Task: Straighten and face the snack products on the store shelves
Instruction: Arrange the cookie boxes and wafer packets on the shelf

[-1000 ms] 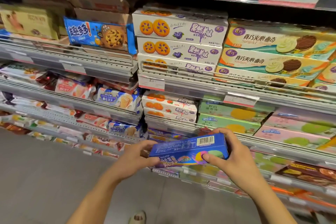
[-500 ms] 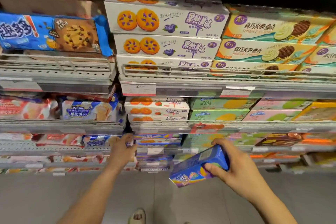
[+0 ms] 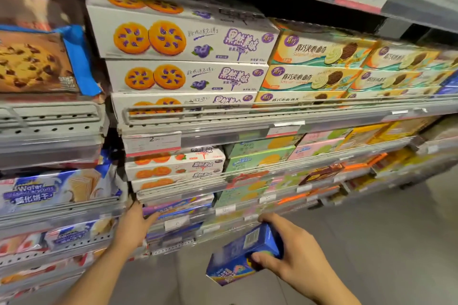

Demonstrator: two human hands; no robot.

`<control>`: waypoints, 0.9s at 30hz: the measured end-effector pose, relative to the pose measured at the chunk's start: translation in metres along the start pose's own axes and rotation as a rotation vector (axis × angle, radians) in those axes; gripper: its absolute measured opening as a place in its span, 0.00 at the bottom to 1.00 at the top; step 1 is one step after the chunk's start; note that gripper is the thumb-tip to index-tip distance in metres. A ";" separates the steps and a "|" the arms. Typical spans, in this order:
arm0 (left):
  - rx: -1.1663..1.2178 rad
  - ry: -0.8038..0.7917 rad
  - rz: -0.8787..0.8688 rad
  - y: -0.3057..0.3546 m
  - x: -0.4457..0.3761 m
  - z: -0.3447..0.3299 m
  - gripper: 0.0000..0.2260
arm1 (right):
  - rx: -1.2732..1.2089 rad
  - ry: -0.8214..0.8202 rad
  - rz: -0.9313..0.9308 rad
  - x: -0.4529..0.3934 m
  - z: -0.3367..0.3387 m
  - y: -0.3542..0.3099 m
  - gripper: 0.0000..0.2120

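Note:
My right hand (image 3: pixel 295 252) grips one end of a blue snack box (image 3: pixel 243 255), holding it tilted in the air in front of the lower shelves. My left hand (image 3: pixel 133 225) reaches to a low shelf, fingers spread and touching the left end of a row of blue and purple boxes (image 3: pixel 178 207). Above these sit white strawberry biscuit boxes (image 3: pixel 173 166). Higher up is a stack of white blueberry biscuit boxes (image 3: pixel 183 57), with yellow-green sandwich cookie boxes (image 3: pixel 314 74) to its right.
Left bay holds a chocolate-chip cookie pack (image 3: pixel 37 62) and wafer bags (image 3: pixel 54 188). Green and pink boxes (image 3: pixel 260 156) fill the right middle shelf. Grey wire shelf fronts (image 3: pixel 198 114) with price tags (image 3: pixel 153 142) jut out. Grey floor (image 3: pixel 384 242) lies below.
The view has moved closer and swung left. My left hand has left the blue box and reached to the low shelf. My right hand has lowered the box and tilted it.

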State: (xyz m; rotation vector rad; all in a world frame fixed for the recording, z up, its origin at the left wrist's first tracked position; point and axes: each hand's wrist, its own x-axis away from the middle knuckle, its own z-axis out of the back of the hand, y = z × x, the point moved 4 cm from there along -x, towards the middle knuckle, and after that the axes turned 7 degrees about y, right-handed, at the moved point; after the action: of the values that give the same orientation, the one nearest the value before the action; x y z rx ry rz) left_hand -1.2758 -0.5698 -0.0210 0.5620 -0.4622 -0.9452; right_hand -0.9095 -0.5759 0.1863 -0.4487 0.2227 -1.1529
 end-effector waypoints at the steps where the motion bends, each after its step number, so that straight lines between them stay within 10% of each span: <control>1: -0.050 0.027 -0.057 0.000 0.004 0.001 0.18 | 0.003 0.000 -0.002 0.000 0.001 -0.002 0.30; 27: 0.414 -0.314 -0.045 0.008 0.129 0.040 0.29 | -0.052 -0.055 0.135 -0.037 0.014 0.016 0.26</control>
State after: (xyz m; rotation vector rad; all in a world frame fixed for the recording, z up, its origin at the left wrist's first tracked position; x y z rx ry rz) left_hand -1.2286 -0.6852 0.0306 0.8029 -0.9431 -0.9904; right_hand -0.9051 -0.5337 0.1892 -0.5034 0.2320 -1.0032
